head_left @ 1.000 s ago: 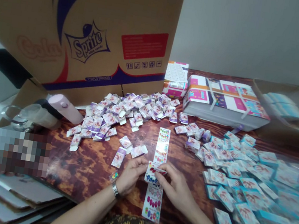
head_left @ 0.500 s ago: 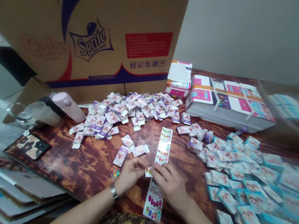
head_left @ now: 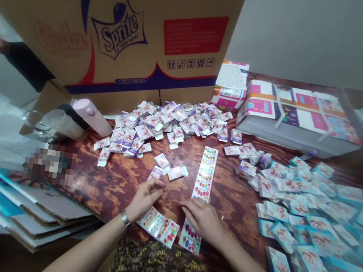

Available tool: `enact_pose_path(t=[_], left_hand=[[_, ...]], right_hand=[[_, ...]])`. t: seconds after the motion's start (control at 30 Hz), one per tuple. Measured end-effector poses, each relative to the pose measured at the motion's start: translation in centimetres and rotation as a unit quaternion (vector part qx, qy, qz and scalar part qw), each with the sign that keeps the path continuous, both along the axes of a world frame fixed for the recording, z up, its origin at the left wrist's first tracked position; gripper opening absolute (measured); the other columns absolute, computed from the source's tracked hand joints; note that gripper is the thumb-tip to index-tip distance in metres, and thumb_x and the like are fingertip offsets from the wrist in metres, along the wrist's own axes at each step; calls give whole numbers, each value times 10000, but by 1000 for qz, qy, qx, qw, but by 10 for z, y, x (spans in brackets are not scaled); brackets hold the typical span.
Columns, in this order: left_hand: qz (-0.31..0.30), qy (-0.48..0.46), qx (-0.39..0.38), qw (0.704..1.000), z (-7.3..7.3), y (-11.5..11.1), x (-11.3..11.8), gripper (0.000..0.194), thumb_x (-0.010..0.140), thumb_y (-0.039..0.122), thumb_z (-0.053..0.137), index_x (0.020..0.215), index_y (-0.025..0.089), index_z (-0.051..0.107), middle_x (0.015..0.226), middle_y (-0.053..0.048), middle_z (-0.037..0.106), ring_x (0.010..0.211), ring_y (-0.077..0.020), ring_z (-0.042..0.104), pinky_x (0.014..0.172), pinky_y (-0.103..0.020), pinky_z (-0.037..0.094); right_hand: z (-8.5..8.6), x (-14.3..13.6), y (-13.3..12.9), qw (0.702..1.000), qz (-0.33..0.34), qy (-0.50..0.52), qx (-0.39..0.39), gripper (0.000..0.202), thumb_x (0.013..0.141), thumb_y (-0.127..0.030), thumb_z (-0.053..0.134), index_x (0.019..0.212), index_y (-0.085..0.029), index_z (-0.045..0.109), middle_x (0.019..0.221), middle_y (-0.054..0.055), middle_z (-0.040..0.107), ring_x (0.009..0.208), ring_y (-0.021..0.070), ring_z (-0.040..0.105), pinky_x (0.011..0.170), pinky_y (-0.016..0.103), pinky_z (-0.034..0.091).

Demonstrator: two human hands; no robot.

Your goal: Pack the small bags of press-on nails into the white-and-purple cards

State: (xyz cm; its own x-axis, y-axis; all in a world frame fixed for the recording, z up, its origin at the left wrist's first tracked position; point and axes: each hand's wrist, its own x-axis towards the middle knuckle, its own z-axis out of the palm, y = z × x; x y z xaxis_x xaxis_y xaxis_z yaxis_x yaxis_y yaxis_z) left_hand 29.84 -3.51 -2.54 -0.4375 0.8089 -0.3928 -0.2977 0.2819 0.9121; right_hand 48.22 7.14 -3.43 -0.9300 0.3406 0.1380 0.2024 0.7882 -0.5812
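Note:
My left hand (head_left: 146,198) is just in front of a small white-and-purple box (head_left: 155,173), its fingers curled together; whatever they may hold is too small to make out. Partly beneath that hand lies a short sticker strip (head_left: 161,228) with rows of colourful nail shapes. A long strip of nail stickers (head_left: 205,172) runs away from me across the table. Over its lower half rests my right hand (head_left: 202,218), fingers stretched toward the left and hiding part of the strip. Two more small boxes (head_left: 177,172) lie beyond my left hand.
A pile of purple-and-white boxes (head_left: 155,125) sits before a large carton (head_left: 125,30). Many blue-and-white boxes (head_left: 306,220) spread along the right. Strapped printed stacks (head_left: 302,116) stand behind. At left are a pink bottle (head_left: 92,116), a clear jug (head_left: 61,124) and cardboard sheets (head_left: 36,205).
My hands have moved apart from a small white piece they held together. The short sticker strip now shows on the table near my left hand. The view has shifted slightly.

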Motion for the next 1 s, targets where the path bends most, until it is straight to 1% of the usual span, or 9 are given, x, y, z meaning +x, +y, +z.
enact_pose_path(t=[0.1, 0.2, 0.4, 0.5, 0.6, 0.67, 0.73, 0.87, 1.0], left_hand=[[-22, 62, -22, 998, 3, -19, -14, 253, 713, 348, 647, 858, 152, 578, 702, 1, 604, 598, -114, 577, 570, -223, 467], [-34, 153, -33, 987, 5, -34, -25, 228, 751, 348, 603, 872, 155, 591, 719, -2, 603, 592, -109, 550, 554, -207, 443], [-140, 289, -46, 946, 14, -38, -30, 213, 842, 319, 471, 947, 165, 574, 841, -36, 621, 751, -152, 572, 673, -240, 445], [-289, 400, -27, 869, 21, -31, -22, 262, 835, 249, 464, 1078, 187, 537, 991, -63, 608, 912, -187, 548, 811, -288, 418], [-422, 517, -47, 743, 20, -25, -11, 376, 739, 220, 567, 1108, 170, 509, 1017, -94, 581, 960, -245, 504, 848, -355, 390], [-452, 575, -84, 677, 16, -23, -5, 402, 687, 221, 613, 1068, 147, 508, 997, -116, 569, 956, -276, 486, 832, -394, 381], [-460, 603, -108, 642, 10, -21, -1, 411, 665, 230, 637, 1040, 131, 500, 988, -131, 563, 960, -292, 474, 823, -414, 371], [-476, 604, -108, 630, 4, -21, -1, 386, 665, 240, 644, 1002, 118, 501, 938, -128, 584, 922, -291, 487, 803, -410, 369], [-473, 570, -84, 667, 11, -24, -2, 142, 730, 177, 560, 869, 153, 540, 870, -93, 603, 836, -241, 524, 742, -334, 376]], right_hand=[[16, 6, -1, 992, 102, -10, -69, 411, 805, -143, 476, 1198, -263, 504, 1084, 45, 596, 963, 163, 564, 805, 272, 464], [13, 6, -9, 987, 154, -54, 9, 582, 762, -121, 533, 1303, -286, 393, 1260, 76, 488, 1090, 218, 497, 833, 315, 453], [-19, -6, -21, 962, 197, -72, 177, 191, 859, -228, 531, 1041, -265, 575, 1120, 67, 573, 925, 194, 548, 703, 286, 454], [-19, -11, -17, 964, 174, -77, 187, 193, 876, -240, 504, 1060, -256, 560, 1013, 43, 602, 855, 167, 560, 683, 266, 451], [-12, -10, -12, 975, 112, -95, 170, 210, 888, -255, 469, 1079, -254, 553, 958, 27, 611, 809, 165, 572, 657, 263, 460], [-10, -8, -11, 980, 85, -101, 151, 195, 892, -259, 450, 1044, -247, 573, 921, 23, 615, 784, 161, 576, 645, 259, 466], [-10, -5, -10, 984, 72, -93, 132, 198, 891, -253, 442, 1030, -244, 583, 902, 23, 617, 777, 159, 578, 650, 257, 471], [-10, -3, -10, 993, 59, -64, 80, 230, 893, -230, 419, 1057, -236, 578, 913, 37, 617, 795, 163, 577, 686, 268, 479], [-4, -1, -4, 998, 20, -36, -44, 307, 877, -282, 459, 1172, -214, 507, 1055, 83, 586, 934, 183, 558, 799, 309, 473]])
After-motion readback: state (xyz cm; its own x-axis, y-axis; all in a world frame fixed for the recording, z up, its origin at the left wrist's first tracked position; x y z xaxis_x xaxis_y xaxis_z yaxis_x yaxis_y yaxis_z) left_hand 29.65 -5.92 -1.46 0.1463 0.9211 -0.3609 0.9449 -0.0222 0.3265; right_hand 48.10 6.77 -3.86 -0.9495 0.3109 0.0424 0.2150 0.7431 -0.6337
